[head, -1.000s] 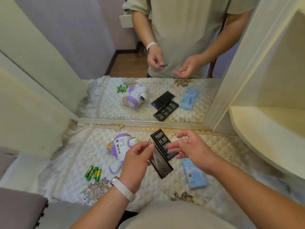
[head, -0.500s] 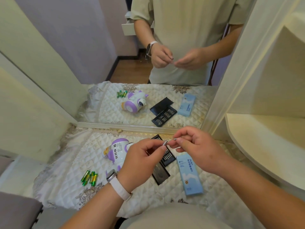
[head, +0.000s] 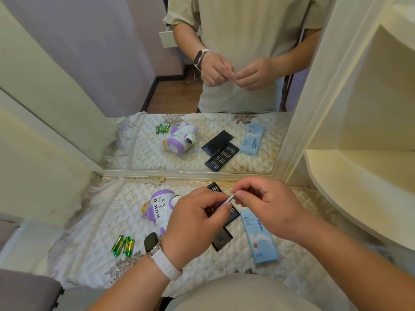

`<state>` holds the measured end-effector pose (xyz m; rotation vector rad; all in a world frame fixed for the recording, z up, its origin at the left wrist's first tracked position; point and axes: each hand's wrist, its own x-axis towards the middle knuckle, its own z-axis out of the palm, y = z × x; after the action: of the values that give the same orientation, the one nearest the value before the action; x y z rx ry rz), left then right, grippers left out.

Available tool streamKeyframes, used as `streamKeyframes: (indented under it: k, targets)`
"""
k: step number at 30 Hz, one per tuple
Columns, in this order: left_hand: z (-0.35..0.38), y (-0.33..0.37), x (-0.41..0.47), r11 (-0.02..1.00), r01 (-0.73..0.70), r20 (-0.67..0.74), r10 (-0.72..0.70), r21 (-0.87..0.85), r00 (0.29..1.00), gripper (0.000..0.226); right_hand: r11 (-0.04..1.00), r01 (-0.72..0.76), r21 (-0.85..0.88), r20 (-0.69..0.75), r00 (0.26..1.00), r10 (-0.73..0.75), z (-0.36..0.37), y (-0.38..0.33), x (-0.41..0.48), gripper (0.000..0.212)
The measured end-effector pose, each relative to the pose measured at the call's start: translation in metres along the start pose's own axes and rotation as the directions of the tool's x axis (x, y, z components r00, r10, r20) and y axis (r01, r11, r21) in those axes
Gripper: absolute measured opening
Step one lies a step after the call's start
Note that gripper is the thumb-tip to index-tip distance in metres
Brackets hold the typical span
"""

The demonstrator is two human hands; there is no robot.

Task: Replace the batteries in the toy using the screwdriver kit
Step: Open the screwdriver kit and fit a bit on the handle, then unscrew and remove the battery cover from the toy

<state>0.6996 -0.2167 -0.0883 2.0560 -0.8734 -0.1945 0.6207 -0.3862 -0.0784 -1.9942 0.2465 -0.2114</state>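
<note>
My left hand point(head: 197, 223) grips a slim silver screwdriver handle point(head: 228, 198) above the table. My right hand point(head: 262, 203) pinches a small bit at the handle's tip; the bit itself is hidden by my fingertips. Under my hands lies the black bit tray point(head: 213, 189) and its black sleeve point(head: 222, 240), both partly covered. A white and purple toy point(head: 159, 206) lies on the quilted cloth to the left. Several green batteries point(head: 123, 245) sit in front of the toy.
A light blue kit box point(head: 258, 237) lies to the right of the tray. A mirror point(head: 202, 86) stands along the back edge and repeats the scene. A cream shelf point(head: 363, 187) juts out at the right. The quilted cloth point(head: 94, 232) covers the table.
My hands rose from over the tray and came together. My right hand now pinches at the tip of the handle that my left hand holds.
</note>
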Motion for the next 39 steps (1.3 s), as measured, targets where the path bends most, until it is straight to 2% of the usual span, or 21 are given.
streamKeyframes:
  k: [5, 9, 13, 16, 19, 22, 24, 26, 30, 36, 38, 39]
  targets:
    - [0.001, 0.001, -0.004, 1.000, -0.009, 0.025, 0.009, 0.007, 1.000, 0.027, 1.000, -0.011, 0.002, 0.026, 1.000, 0.011, 0.001, 0.003, -0.005, 0.023]
    - [0.001, -0.002, -0.010, 0.996, -0.041, 0.025, 0.040, 0.078, 0.999, 0.026, 1.000, -0.020, 0.006, 0.070, 0.997, 0.020, 0.001, 0.004, -0.008, 0.018]
    - [0.002, 0.000, -0.017, 0.997, -0.030, 0.043, 0.026, 0.075, 0.999, 0.026, 0.961, -0.093, 0.260, 0.132, 0.989, 0.061, 0.002, 0.004, -0.011, 0.015]
    - [0.005, 0.003, -0.021, 0.988, 0.108, 0.025, -0.106, -0.109, 0.994, 0.009, 0.918, -0.122, 0.378, 0.124, 0.989, 0.080, 0.006, 0.007, -0.013, 0.020]
    - [0.005, 0.008, -0.024, 0.847, 0.314, 0.020, -0.339, -0.430, 0.941, 0.013, 0.896, -0.150, 0.417, 0.116, 0.987, 0.112, 0.017, 0.010, -0.018, 0.020]
    - [0.003, 0.011, -0.029, 0.681, 0.396, 0.035, -0.478, -0.616, 0.878, 0.008, 0.934, -0.158, 0.321, 0.106, 0.986, 0.130, 0.032, 0.015, -0.026, 0.011]
    - [0.002, 0.010, -0.035, 0.577, 0.433, 0.074, -0.539, -0.693, 0.839, 0.005, 0.954, -0.168, 0.247, 0.140, 0.981, 0.136, 0.044, 0.016, -0.031, 0.007]
    - [0.000, 0.008, -0.040, 0.508, 0.461, 0.110, -0.577, -0.727, 0.809, 0.005, 0.950, -0.187, 0.250, 0.175, 0.974, 0.145, 0.055, 0.014, -0.036, 0.002]
    - [-0.005, -0.007, -0.051, 0.512, 0.523, 0.136, -0.613, -0.681, 0.778, 0.003, 0.939, -0.224, 0.262, 0.167, 0.969, 0.184, 0.075, 0.011, -0.039, 0.012]
    - [-0.024, -0.038, -0.064, 0.483, 0.582, 0.182, -0.646, -0.655, 0.741, 0.006, 0.940, -0.267, 0.213, 0.078, 0.964, 0.256, 0.103, 0.005, -0.028, 0.009]
    - [-0.030, -0.053, -0.064, 0.484, 0.575, 0.143, -0.670, -0.660, 0.728, 0.004, 0.934, -0.297, 0.200, 0.055, 0.955, 0.292, 0.110, 0.002, -0.022, 0.009]
    - [-0.033, -0.064, -0.064, 0.516, 0.568, 0.089, -0.685, -0.641, 0.723, 0.006, 0.931, -0.313, 0.191, 0.039, 0.950, 0.311, 0.114, 0.000, -0.020, 0.010]
